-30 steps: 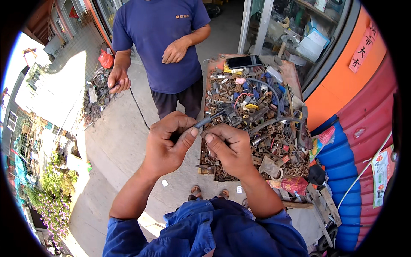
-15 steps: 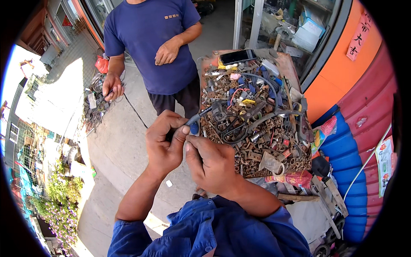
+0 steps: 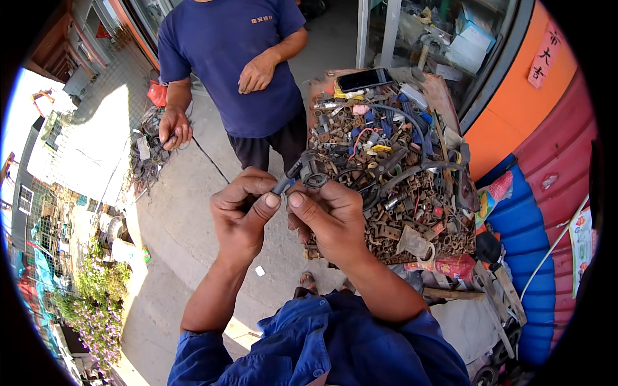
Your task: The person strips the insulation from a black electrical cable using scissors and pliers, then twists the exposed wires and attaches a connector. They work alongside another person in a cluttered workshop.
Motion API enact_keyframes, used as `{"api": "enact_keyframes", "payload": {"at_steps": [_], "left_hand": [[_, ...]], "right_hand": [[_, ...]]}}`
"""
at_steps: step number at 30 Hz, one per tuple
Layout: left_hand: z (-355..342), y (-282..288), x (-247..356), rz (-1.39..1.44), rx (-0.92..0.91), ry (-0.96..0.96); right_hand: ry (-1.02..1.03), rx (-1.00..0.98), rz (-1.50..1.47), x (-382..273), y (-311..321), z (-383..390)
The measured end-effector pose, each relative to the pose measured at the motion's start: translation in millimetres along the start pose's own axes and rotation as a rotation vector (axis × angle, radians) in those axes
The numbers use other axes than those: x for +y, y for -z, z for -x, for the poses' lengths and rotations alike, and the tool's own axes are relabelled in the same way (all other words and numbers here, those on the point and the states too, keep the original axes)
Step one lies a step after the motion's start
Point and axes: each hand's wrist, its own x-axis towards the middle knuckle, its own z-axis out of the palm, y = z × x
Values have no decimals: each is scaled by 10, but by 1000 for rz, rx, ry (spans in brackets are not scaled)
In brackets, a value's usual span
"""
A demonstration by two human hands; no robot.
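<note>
My left hand (image 3: 241, 209) is closed, pinching a short grey cable (image 3: 281, 186) between thumb and fingers. The cable's upper end darkens to black, and a rounded black fitting (image 3: 314, 174) shows right beyond it, over the table's edge. My right hand (image 3: 331, 219) is closed too, its thumb almost against my left thumb; what lies between its fingers is hidden. A small patch of blue shows between the hands by the cable. A thin black cord (image 3: 209, 157) runs from behind my left hand up to the hand (image 3: 174, 128) of a person facing me.
A table (image 3: 444, 90) at the right bears a heap of rusty small metal parts (image 3: 399, 212), hoses, pliers (image 3: 386, 164) and a phone (image 3: 364, 80). Wood scraps (image 3: 496, 296) lie below it. The person in a dark blue shirt (image 3: 232, 71) stands beyond, near a cable pile (image 3: 148, 157).
My right hand has turned and risen closer to my left thumb. The black fitting has come nearer my hands. My left hand keeps its pinch on the cable.
</note>
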Motion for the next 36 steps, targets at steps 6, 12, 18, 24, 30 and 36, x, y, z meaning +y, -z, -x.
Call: {"api": "enact_keyframes", "payload": {"at_steps": [6,12,18,24,30,36], "left_hand": [[66,46,16,17,24,19],[138,157,6,10,64,43],[148,513,-6,-14,109,82],[161,1294,-97,71,-94,112],[287,2082,-250,55,-137,123],[418,2675,-323,72,-60,178]], "right_hand": [[-32,-25,-1,40,-64,-19],[-122,-33,-69,176,-173,-46],[-132,92,4,471,-517,201],[-221,79,300,1191,-869,745],[-411,349,419,2172,-940,1293],[-671,588,484,2721,-684,1477]]}}
